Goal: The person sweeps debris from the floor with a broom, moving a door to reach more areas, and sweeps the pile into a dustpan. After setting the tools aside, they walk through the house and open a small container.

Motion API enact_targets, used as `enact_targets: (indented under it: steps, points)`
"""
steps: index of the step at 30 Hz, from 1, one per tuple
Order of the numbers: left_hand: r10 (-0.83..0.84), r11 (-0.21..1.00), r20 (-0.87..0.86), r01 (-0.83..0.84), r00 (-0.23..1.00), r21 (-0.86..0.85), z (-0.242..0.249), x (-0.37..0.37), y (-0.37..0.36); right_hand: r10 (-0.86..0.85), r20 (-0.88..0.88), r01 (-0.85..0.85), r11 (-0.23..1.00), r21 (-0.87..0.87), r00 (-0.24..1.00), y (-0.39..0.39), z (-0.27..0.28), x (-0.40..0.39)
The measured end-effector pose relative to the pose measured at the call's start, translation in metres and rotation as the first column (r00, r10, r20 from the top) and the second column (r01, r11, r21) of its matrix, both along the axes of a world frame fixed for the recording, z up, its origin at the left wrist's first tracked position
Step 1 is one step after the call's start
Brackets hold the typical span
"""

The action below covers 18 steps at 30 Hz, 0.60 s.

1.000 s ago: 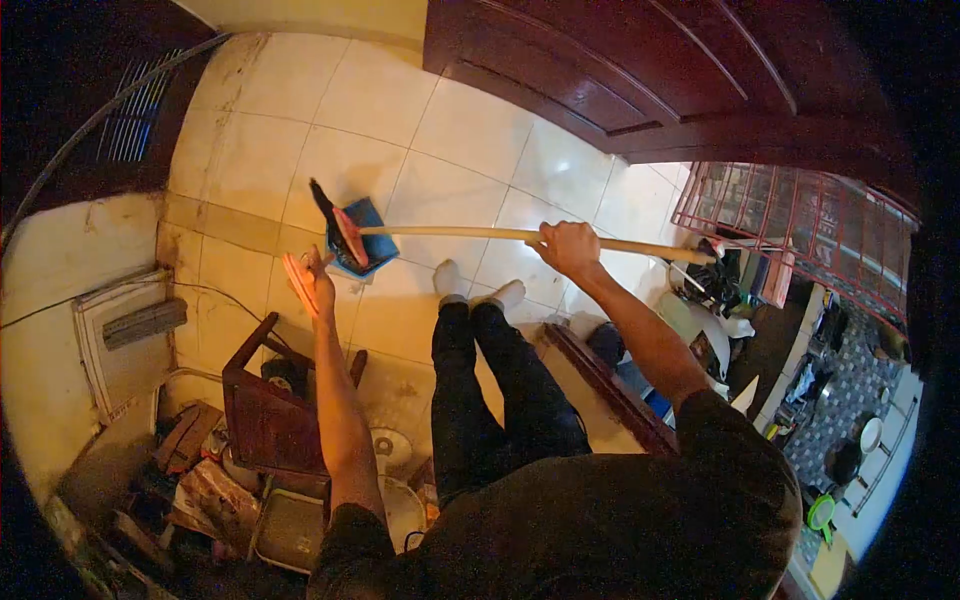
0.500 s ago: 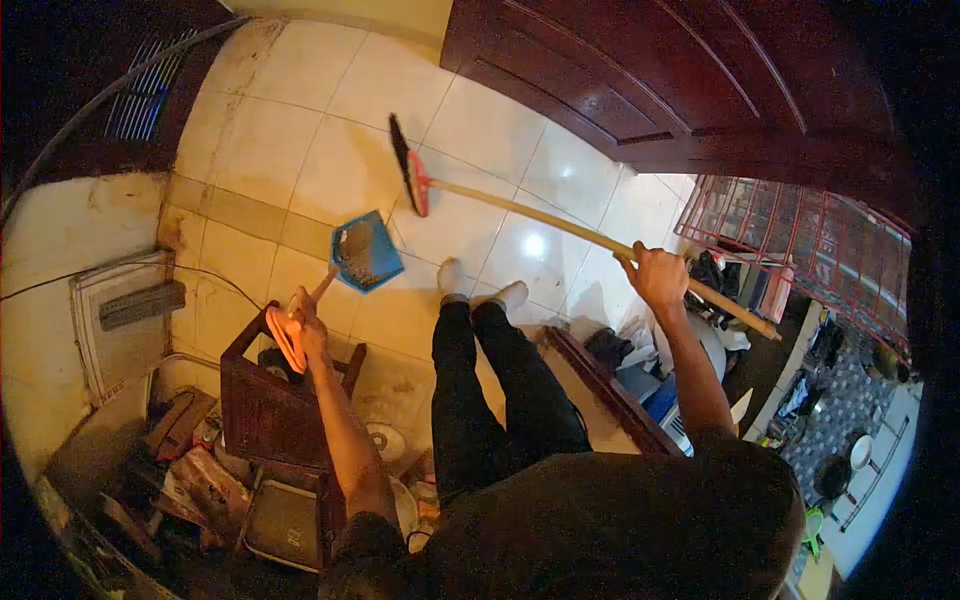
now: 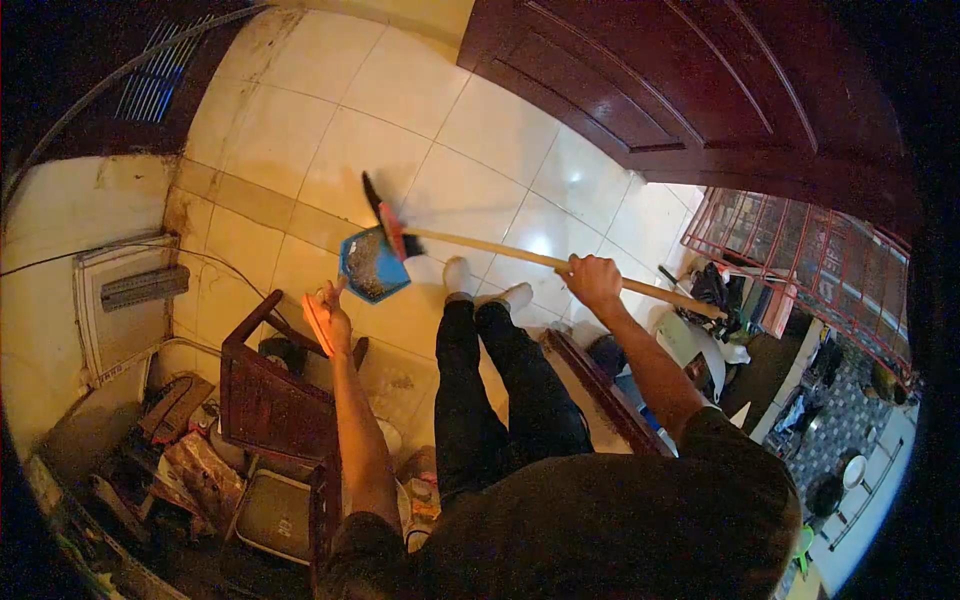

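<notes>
And here's the blue dustpan [image 3: 374, 284], flat on the floor tiles [image 3: 470, 120] w/ loose grey dirt [image 3: 366, 258] spread inside. Broom head [image 3: 392, 228] is right at its upper R rim, black bristles fanning both sides; can't tell if they touch the pan. R hand [image 3: 595, 282] is closed round the broom handle [image 3: 480, 246], stick running on past it toward the clutter by the red wire rack [image 3: 790, 250]. L hand [image 3: 330, 318] has its grip on an orange thing [image 3: 319, 324], just off the pan's lower L side; can't tell if it joins the pan.

Edges now: dark wooden stool [image 3: 275, 405] is near the L forearm, big brown door [image 3: 640, 80] up top R, wooden sill [image 3: 605, 390] R of the legs. Tiles run btwn pan & door. Bottom L, a rimmed tray [image 3: 275, 515] sits amid piled stuff; contents unclear.
</notes>
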<state>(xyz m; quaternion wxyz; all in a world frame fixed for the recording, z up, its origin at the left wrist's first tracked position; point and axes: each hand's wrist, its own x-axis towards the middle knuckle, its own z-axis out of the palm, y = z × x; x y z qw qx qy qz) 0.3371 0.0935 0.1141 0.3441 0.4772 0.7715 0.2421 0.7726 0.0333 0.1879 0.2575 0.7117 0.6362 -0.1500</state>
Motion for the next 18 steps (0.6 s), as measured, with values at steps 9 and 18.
enact_targets:
  steps: [9,18]
  points:
    - [-0.064,0.881,0.083,0.017,0.994,0.472,-0.036,-0.052,-0.010,0.006,0.018,-0.008,0.996,0.091,1.000,0.011,0.059,0.025]
    - [0.075,0.912,0.243,-0.165,0.967,0.376,-0.026,-0.056,0.037,0.057,0.261,-0.124,0.960,0.250,0.964,0.089,0.122,0.067]
